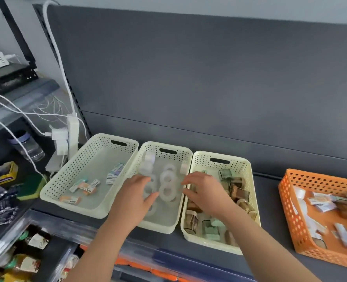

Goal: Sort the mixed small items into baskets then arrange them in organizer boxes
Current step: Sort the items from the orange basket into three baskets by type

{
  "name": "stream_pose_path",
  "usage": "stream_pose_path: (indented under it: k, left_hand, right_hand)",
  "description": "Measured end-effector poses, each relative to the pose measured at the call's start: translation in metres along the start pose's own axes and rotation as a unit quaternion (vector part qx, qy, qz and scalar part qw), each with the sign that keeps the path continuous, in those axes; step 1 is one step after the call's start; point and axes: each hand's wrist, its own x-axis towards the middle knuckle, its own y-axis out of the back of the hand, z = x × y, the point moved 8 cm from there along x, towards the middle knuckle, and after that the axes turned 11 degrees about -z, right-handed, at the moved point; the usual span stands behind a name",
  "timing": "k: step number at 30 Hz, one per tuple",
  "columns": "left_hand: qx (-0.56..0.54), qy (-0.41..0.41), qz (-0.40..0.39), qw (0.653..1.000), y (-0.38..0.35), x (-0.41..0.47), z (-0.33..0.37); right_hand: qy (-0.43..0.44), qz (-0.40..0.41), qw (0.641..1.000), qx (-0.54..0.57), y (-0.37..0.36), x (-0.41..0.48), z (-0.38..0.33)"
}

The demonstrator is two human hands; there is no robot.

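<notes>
Where dark shelf (270,192) meets grey panel (209,78) — cream baskets (181,156) abreast

The left basket (77,165), middle basket (174,159) and right basket (237,165) look like cream moulded plastic, with holed walls and a smooth, faintly satin finish. At three o'clock from them, the orange basket (290,210) is the same holed plastic. The tape rolls (167,192) are translucent and shiny. The small boxes (87,188) look like printed card. The clear cases (240,194) are glossy plastic. The shelf (270,210) and, at twelve o'clock, the back panel (209,78) are matt dark grey.
</notes>
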Motion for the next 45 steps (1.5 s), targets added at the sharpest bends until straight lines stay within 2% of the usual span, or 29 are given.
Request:
stream_pose_path:
  k: [7,13,16,19,23,25,30,35,39,43,45]
  left_hand:
    - [0.023,-0.144,-0.014,0.989,-0.031,0.013,0.123]
    - [0.001,-0.244,-0.052,0.968,-0.091,0.026,0.243]
    - [-0.002,-0.276,-0.094,0.957,-0.136,0.038,0.297]
    - [-0.005,-0.27,-0.149,0.951,-0.18,0.052,0.341]
    - [0.031,-0.237,-0.203,0.95,-0.218,0.07,0.359]
    - [0.054,-0.211,-0.218,0.951,-0.276,0.083,0.414]
    - [0.083,-0.191,-0.244,0.947,-0.294,0.091,0.407]
    - [0.1,-0.16,-0.247,0.951,-0.31,0.099,0.409]
    - [0.116,-0.14,-0.236,0.955,-0.315,0.113,0.41]
    - [0.074,-0.11,-0.308,0.942,-0.329,0.11,0.406]
    - [0.068,-0.121,-0.309,0.941,-0.324,0.107,0.405]
  right_hand:
    - [-0.106,0.102,0.989,-0.008,0.061,-0.094,0.06]
    - [-0.245,0.145,0.959,-0.014,0.112,-0.198,0.153]
    - [-0.279,0.159,0.947,0.008,0.136,-0.246,0.201]
    - [-0.3,0.137,0.943,0.03,0.154,-0.276,0.245]
    - [-0.296,0.045,0.953,0.037,0.145,-0.275,0.269]
    - [-0.309,-0.021,0.95,0.036,0.156,-0.306,0.333]
    - [-0.268,-0.108,0.956,0.044,0.144,-0.3,0.335]
    - [-0.229,-0.118,0.964,0.06,0.137,-0.292,0.343]
    - [-0.213,-0.091,0.971,0.064,0.145,-0.278,0.346]
    - [-0.197,-0.076,0.976,0.052,0.15,-0.265,0.344]
    - [-0.191,-0.085,0.977,0.039,0.149,-0.255,0.342]
